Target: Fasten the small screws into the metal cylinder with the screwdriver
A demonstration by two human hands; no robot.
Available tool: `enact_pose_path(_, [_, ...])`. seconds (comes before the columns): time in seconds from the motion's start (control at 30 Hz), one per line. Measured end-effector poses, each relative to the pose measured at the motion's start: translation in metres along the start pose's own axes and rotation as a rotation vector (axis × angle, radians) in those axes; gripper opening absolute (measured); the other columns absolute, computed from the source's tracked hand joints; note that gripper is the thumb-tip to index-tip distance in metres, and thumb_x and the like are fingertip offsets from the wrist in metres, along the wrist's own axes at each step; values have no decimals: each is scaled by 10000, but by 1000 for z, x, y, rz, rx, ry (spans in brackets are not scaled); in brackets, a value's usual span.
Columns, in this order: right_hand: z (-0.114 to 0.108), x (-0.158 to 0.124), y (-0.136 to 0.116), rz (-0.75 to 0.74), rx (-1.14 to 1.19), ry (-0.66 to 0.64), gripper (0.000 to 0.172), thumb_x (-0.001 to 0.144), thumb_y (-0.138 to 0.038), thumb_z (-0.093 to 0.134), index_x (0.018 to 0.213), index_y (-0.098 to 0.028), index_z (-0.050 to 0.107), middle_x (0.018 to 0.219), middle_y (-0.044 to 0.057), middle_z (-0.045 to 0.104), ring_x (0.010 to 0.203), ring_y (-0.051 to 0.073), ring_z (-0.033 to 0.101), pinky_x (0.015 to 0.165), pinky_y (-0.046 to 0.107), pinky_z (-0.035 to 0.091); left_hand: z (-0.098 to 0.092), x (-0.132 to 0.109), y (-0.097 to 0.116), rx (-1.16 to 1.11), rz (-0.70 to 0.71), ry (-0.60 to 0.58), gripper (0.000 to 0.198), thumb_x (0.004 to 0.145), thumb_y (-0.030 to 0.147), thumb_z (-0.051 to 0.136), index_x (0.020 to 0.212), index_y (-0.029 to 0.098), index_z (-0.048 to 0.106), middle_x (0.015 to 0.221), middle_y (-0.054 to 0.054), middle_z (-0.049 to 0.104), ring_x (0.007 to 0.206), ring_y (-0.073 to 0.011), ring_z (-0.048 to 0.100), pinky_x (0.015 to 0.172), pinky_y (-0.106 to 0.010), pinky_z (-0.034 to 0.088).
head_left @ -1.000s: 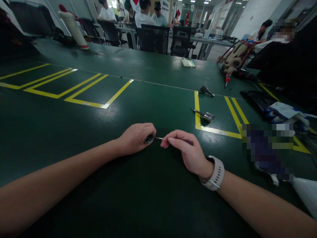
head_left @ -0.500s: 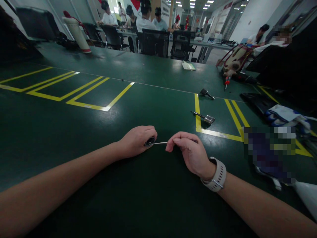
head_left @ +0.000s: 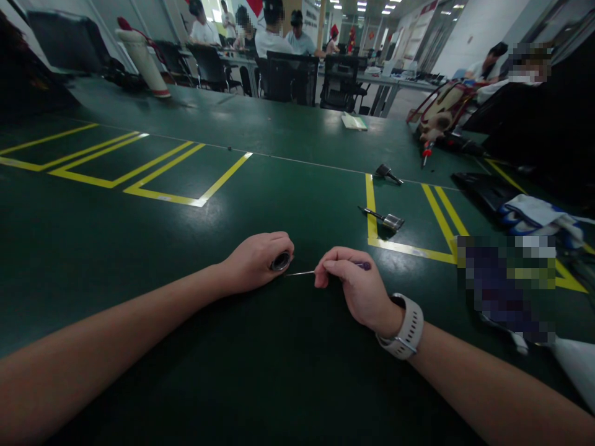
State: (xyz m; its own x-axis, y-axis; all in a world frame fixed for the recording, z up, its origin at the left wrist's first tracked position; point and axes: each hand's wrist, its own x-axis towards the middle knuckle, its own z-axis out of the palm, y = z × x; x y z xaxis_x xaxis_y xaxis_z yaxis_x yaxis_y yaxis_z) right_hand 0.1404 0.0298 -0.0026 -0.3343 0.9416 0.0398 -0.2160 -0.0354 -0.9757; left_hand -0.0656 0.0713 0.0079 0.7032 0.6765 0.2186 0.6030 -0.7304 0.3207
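My left hand (head_left: 253, 263) is wrapped round a dark cylindrical part (head_left: 281, 261). Its round, hollow end with a metallic rim faces the right hand, and the rest is hidden in the fist. Between the fingers and thumb of my right hand (head_left: 353, 282) is a thin screwdriver (head_left: 302, 273) with a dark purple handle end. Its slim shaft points left, the tip just below and outside the hollow end. Beyond the right hand lies a metal part with a thin shaft (head_left: 390, 222), across the yellow tape. A similar dark part (head_left: 385, 172) lies farther back.
Yellow tape (head_left: 162, 197) marks boxes on the green table (head_left: 297, 371). To the right are a white and blue cloth (head_left: 539, 217), a blurred-out dark item (head_left: 506, 291) and a red-tipped tool (head_left: 426, 152). A notepad (head_left: 354, 121) and white cylinder (head_left: 146, 65) stand farther back. People sit beyond.
The screwdriver's tip has come out of the hollow end and dropped slightly below it. My right hand has shifted a little to the right, while the left hand keeps its grip.
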Motion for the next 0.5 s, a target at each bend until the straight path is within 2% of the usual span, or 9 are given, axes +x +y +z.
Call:
enact_pose_path(0.23, [4,-1,-5,0,-144,-12,156,802,-179,542,695,-173,655,627,-13,628,620,116,577,605,262,443,3,-1,-2,-19,10,21,41,809,184,510,775,162,500,757,-14,547,650,-120,514,560,-228,382])
enact_pose_path(0.5, [1,-3,0,-125,-27,-5,171,827,-180,526,719,-188,658,630,-19,620,612,112,570,593,257,442,2,-2,-2,-21,1,-7,40,803,184,514,774,165,492,762,-14,547,653,-118,510,557,-225,380])
